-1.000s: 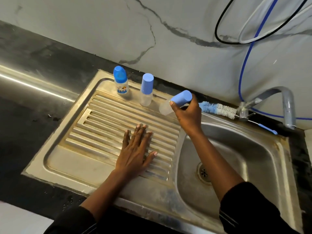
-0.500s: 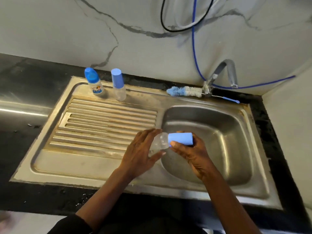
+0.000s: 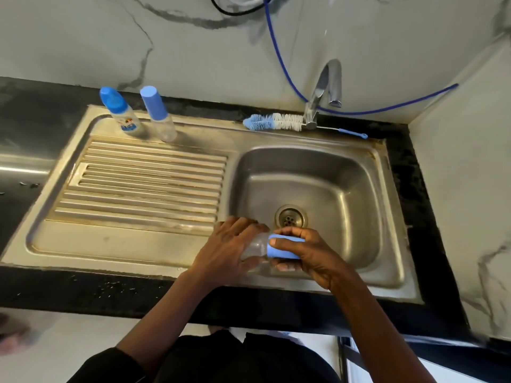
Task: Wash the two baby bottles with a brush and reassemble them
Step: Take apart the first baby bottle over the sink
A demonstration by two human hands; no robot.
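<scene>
A clear bottle (image 3: 255, 246) lies on its side between both hands, above the near left corner of the sink basin (image 3: 356, 194). The left hand (image 3: 229, 250) grips the see-through body, with its fingers (image 3: 249, 225) curled over the top and the thumb underneath. The right hand (image 3: 307, 255) wraps its fingers (image 3: 293, 233) round the blue cap (image 3: 282, 248), thumb below. The 2 hands nearly meet where cap joins body.

Much of the clear body is hidden by the left fingers, and what shows is blurred. I cannot tell whether the cap sits tight or loose. The hands also cover that corner of the basin. The drain (image 3: 290, 217) shows just beyond them.

At the back of the ribbed drainboard (image 3: 149, 178), 2 more bottles stand side by side, well apart from the hands. They are a printed bottle (image 3: 119, 111) on the left and a plain bottle (image 3: 157, 114) with a tall blue cap. A bottle brush (image 3: 276, 122) lies along the sink's back rim, bristles to the left, its thin handle running past the base of the tap (image 3: 323, 89). A blue hose (image 3: 282, 59) hangs down the marble wall behind. Dark worktop (image 3: 83, 294) borders the sink.
</scene>
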